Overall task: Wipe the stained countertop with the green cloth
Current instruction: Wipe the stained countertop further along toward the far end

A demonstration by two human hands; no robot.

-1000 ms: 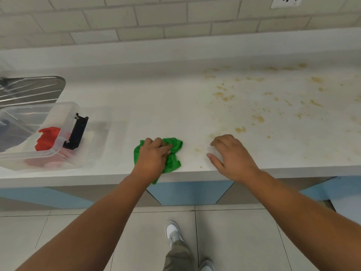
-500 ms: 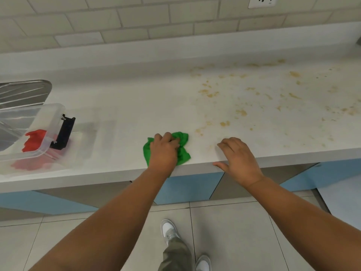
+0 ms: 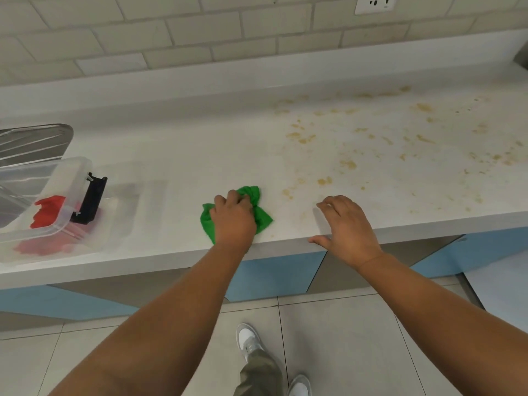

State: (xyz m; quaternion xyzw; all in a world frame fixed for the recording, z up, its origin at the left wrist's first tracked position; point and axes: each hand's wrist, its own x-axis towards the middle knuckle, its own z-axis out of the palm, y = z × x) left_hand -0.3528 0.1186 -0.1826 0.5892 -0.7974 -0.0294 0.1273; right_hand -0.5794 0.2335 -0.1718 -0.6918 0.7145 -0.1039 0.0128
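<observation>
head view: left hand (image 3: 234, 221) curls its fingers round the bunched green cloth (image 3: 263, 219) on the countertop (image 3: 200, 155) by its front edge, seemingly ready to scrub the stains (image 3: 348, 164) rightward; right hand (image 3: 348, 227), loosely bent, empty, braces the edge.

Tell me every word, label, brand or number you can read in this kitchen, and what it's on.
There is nothing readable in this view.
The wall socket shows only pin holes, with no lettering to make out.
The clear plastic box, the green cloth and the countertop carry no print.
</observation>
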